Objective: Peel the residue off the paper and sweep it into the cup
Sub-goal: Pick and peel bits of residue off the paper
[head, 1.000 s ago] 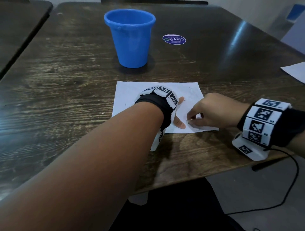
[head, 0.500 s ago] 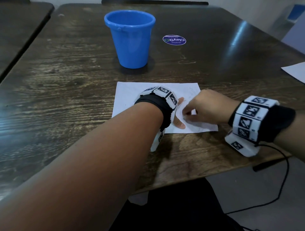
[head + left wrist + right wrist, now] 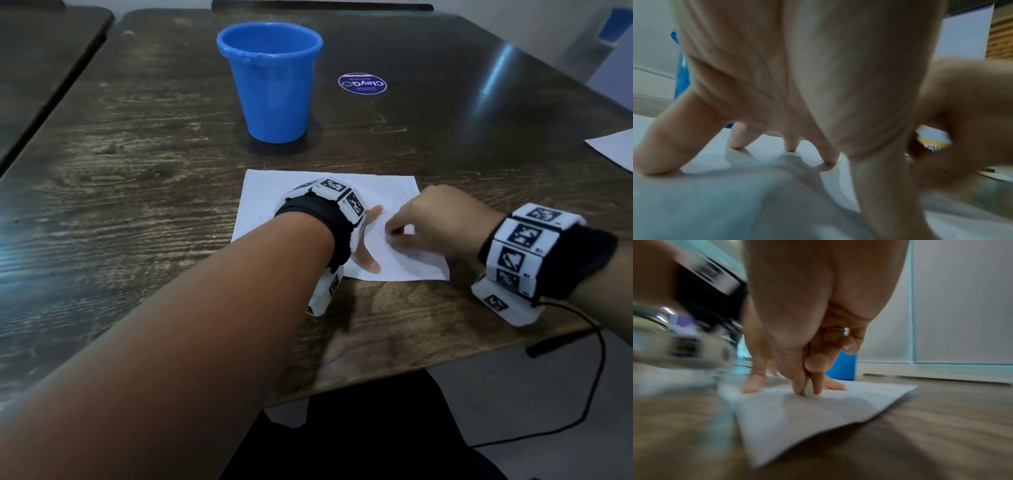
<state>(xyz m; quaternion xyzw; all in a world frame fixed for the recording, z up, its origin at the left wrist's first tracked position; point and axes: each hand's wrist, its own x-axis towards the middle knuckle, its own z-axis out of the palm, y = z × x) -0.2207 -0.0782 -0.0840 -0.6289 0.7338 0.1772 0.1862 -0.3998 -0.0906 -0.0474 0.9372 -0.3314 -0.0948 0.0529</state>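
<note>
The right hand [image 3: 442, 224] had slid leftward across the paper [image 3: 394, 263], pinching a small pale piece [image 3: 808, 388] against it; likely still rubbing residue loose. The left hand [image 3: 797, 81], fingers spread, pinned the sheet, the cup [image 3: 272, 85] well beyond

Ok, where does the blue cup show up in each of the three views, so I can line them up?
Head: blue cup stands upright at top centre, beyond the paper.
Left wrist: only a blue sliver at the left edge, behind the left hand.
Right wrist: a blue patch at centre, behind the right hand.
Shared landmark: the white paper under both hands.
</note>
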